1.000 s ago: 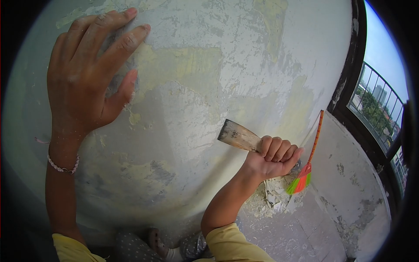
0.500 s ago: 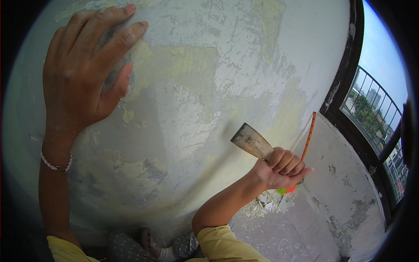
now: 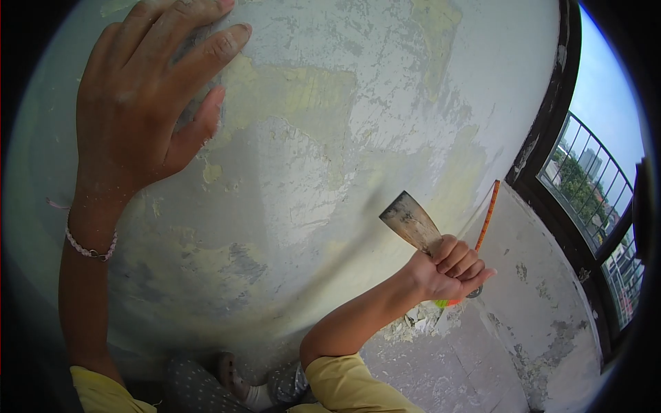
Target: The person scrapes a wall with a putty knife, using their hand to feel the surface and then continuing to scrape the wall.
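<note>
**Left palm flat and raised, right fist closed low**

The left hand (image 3: 138,103) is raised high, fingers spread and extended, palm pressed flat, thumb angled out to the right. Its forearm runs straight down from the wrist to a yellow sleeve at the bottom edge. The right hand (image 3: 447,272) sits lower and to the right, curled into a tight fist with knuckles facing the camera. Its forearm slants down-left to a bent elbow and a yellow sleeve.

Single head-worn view, looking forward and down, close to the wall (image 3: 330,172) (fisheye), floor (image 3: 482,365) below.
</note>
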Motion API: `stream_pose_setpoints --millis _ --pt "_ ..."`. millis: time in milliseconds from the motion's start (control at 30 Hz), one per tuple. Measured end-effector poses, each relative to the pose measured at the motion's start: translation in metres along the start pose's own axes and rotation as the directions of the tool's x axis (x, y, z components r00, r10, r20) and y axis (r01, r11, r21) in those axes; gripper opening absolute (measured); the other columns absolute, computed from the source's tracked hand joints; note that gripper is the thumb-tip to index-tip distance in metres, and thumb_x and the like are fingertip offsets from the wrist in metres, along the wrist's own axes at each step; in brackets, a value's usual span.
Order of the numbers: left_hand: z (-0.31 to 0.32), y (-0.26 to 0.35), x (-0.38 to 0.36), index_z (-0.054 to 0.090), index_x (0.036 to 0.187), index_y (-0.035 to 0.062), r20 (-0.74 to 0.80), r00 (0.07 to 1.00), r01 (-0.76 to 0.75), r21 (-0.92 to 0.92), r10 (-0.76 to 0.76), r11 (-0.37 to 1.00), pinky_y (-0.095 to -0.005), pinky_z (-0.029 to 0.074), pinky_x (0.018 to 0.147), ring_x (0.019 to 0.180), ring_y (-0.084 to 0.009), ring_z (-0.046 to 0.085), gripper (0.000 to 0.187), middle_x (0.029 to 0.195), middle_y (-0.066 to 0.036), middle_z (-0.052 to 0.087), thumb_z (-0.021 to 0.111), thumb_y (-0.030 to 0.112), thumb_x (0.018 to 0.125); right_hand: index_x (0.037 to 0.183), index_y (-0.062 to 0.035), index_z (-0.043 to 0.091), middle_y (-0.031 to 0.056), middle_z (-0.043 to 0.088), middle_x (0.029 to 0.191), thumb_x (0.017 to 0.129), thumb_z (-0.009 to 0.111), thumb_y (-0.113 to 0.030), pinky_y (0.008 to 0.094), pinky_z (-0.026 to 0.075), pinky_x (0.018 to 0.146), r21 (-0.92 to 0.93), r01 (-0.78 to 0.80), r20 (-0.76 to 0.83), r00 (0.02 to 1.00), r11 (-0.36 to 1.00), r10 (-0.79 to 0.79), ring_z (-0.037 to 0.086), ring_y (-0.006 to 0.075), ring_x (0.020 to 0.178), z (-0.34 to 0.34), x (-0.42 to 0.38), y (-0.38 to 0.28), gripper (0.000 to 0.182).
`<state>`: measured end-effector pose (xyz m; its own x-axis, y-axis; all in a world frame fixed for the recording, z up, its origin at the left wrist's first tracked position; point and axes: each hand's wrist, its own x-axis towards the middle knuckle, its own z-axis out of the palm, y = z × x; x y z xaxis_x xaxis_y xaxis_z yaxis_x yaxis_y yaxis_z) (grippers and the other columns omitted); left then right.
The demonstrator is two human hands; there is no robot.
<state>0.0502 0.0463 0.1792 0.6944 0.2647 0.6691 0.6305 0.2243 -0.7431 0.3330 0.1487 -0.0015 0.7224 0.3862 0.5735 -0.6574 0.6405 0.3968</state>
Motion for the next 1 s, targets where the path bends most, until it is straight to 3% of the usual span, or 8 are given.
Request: stream_pose_setpoints --millis 133,333,367,467,600,667,767,1000 --pt "0.001 0.0 0.0 0.059 0.12 0.0149 -0.018 1.0 -0.01 -0.036 0.009 0.999 -0.039 0.043 0.093 0.112 -0.0259 0.054 0.043 0.127 -0.004 0.056 0.055 0.013 0.077 0.054 -0.0181 0.02 -0.0049 0.018 0.041 0.1 0.035 -0.027 0.0221 0.014 0.032 -0.116 -0.227 -0.079 0.973 0.967 0.219 0.011 0.007 0.034 0.008 -0.02 0.022 0.05" --pt "0.0 -0.002 -0.002 0.06 0.119 0.0143 -0.015 1.0 -0.002 -0.062 0.001 0.998 -0.0382 0.044 0.092 0.111 -0.0258 0.055 0.043 0.126 -0.005 0.057 0.057 0.01 0.076 0.053 -0.0188 0.018 -0.0053 0.019 0.04 0.1 0.036 -0.026 0.0237 0.013 0.031 0.029 -0.049 -0.113 0.992 0.998 0.052 0.012 0.0079 0.033 -0.004 -0.004 -0.003 0.051" --pt "0.002 -0.002 -0.002 0.06 0.119 0.0143 -0.023 1.0 0.007 -0.057 -0.008 0.998 -0.0382 0.044 0.092 0.111 -0.0258 0.055 0.043 0.126 -0.005 0.057 0.057 0.01 0.076 0.053 -0.0188 0.018 -0.005 0.019 0.04 0.1 0.037 -0.025 0.0243 0.013 0.031 -0.169 -0.183 -0.149 0.976 0.968 0.159 0.011 0.0083 0.033 0.002 -0.015 0.029 0.051" --pt "0.004 -0.003 -0.003 0.06 0.119 0.0142 -0.048 0.999 0.001 -0.009 -0.001 1.0 -0.0381 0.044 0.092 0.11 -0.0255 0.055 0.044 0.125 -0.005 0.057 0.058 0.01 0.075 0.053 -0.0188 0.018 -0.005 0.018 0.041 0.099 0.038 -0.025 0.0242 0.012 0.031 -0.042 -0.3 -0.176 0.941 0.953 0.288 0.012 0.0079 0.034 -0.006 -0.013 0.031 0.051" --pt "0.002 -0.002 -0.004 0.06 0.119 0.014 -0.04 0.999 0.014 -0.04 -0.015 0.999 -0.0376 0.045 0.091 0.11 -0.0252 0.054 0.043 0.125 -0.005 0.057 0.058 0.011 0.076 0.054 -0.0192 0.017 -0.0054 0.018 0.041 0.099 0.039 -0.026 0.0242 0.012 0.031 0.169 -0.192 -0.069 0.976 0.967 0.206 0.011 0.008 0.034 -0.004 0.006 0.003 0.051" --pt "0.001 -0.001 -0.004 0.06 0.118 0.0138 -0.04 0.999 0.028 -0.061 -0.031 0.998 -0.0375 0.045 0.091 0.11 -0.0251 0.054 0.043 0.125 -0.005 0.057 0.058 0.011 0.076 0.053 -0.0195 0.017 -0.0056 0.018 0.041 0.099 0.038 -0.026 0.0245 0.012 0.031 0.115 -0.074 -0.14 0.986 0.991 0.09 0.011 0.0082 0.034 -0.005 0.008 -0.004 0.051" --pt "0.003 0.0 -0.004 0.06 0.118 0.0137 -0.038 0.999 0.026 -0.064 -0.029 0.998 -0.0371 0.045 0.09 0.11 -0.0249 0.054 0.043 0.125 -0.005 0.057 0.058 0.012 0.075 0.053 -0.0194 0.017 -0.0056 0.018 0.041 0.099 0.038 -0.027 0.0247 0.012 0.032 -0.197 -0.282 -0.094 0.959 0.939 0.268 0.011 0.0083 0.034 0.014 -0.013 0.028 0.051" --pt "0.0 0.001 -0.005 0.06 0.119 0.0135 -0.031 0.999 0.023 -0.053 -0.025 0.998 -0.0367 0.045 0.091 0.11 -0.0248 0.054 0.043 0.126 -0.005 0.057 0.059 0.011 0.075 0.053 -0.0191 0.018 -0.0048 0.019 0.04 0.099 0.037 -0.027 0.0235 0.012 0.032 -0.065 -0.178 -0.062 0.983 0.982 0.174 0.011 0.0059 0.033 0.019 0.016 -0.011 0.051"
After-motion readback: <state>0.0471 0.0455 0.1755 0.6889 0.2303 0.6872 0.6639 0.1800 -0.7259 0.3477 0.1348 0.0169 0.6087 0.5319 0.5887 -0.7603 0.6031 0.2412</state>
